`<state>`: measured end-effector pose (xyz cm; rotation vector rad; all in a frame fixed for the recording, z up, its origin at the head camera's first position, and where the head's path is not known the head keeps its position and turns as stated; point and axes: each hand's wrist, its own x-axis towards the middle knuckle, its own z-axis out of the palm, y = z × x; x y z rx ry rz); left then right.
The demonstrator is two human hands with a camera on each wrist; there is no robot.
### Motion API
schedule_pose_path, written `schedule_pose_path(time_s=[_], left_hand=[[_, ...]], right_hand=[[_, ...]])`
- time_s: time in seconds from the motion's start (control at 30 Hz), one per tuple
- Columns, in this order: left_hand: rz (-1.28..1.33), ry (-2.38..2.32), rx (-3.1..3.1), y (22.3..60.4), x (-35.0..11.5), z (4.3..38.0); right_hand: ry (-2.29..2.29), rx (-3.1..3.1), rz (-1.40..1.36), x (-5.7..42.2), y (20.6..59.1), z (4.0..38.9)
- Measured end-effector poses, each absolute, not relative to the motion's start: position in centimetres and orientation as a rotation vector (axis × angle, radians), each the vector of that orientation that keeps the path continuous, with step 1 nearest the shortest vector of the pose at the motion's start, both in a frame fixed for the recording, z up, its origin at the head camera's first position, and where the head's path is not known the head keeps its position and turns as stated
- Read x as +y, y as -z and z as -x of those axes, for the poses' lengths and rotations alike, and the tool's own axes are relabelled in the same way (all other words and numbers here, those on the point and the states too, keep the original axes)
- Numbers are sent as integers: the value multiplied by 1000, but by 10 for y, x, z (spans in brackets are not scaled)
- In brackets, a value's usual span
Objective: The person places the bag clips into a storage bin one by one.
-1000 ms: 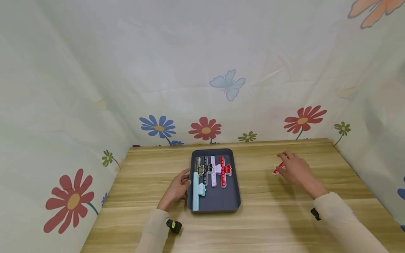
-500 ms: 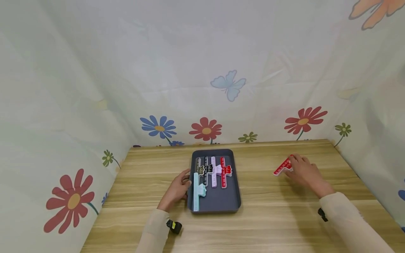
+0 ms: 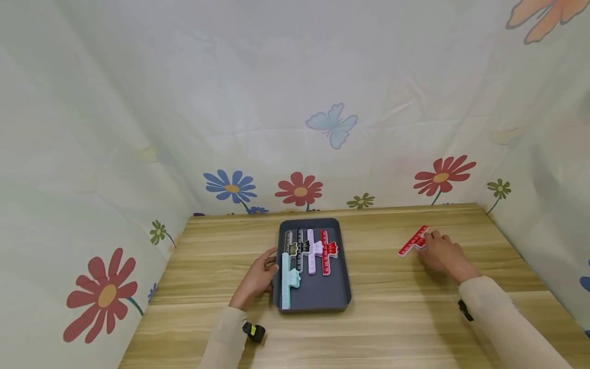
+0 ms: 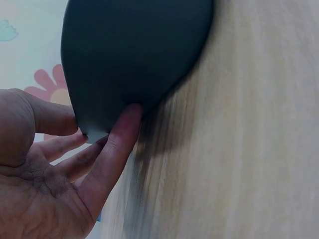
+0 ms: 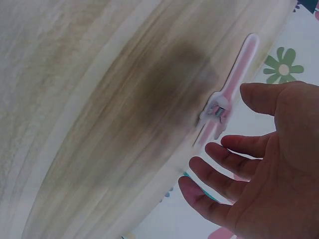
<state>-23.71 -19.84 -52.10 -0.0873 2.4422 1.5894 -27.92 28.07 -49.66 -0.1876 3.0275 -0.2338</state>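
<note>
On the right of the table lies a red clip [image 3: 413, 241] with a piano-key pattern, slanted. My right hand [image 3: 443, 254] is close over its handle end. The right wrist view has this clip's [image 5: 234, 79] pale pink edge and metal spring, with the thumb and loosely spread fingers of my right hand [image 5: 249, 164] around the handle. On the left, my left hand [image 3: 257, 277] holds the side of a dark grey tray [image 3: 322, 302]. In the left wrist view, the thumb of my left hand [image 4: 65, 164] is at the tray's rim and a finger presses its outer wall.
Inside the tray, a dark transparent clip [image 3: 289, 241], a black clip [image 3: 299, 256], a lilac clip [image 3: 311, 259] and a red clip [image 3: 326, 261] stand in a row. A mint clip [image 3: 286, 292] lies below them. Behind the wooden table [image 3: 369, 328] hangs a flowered curtain [image 3: 258, 128].
My right hand has drawn back to the right along the loose red clip, so more of that clip shows. My left hand and the tray have stayed in place.
</note>
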Motion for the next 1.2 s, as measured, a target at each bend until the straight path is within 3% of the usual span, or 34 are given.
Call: schedule_pose_path(time_s=[1.2], left_hand=[[85,-1588,2441,520,-199,235]], right_hand=[[158,2937,126,276,503,304]])
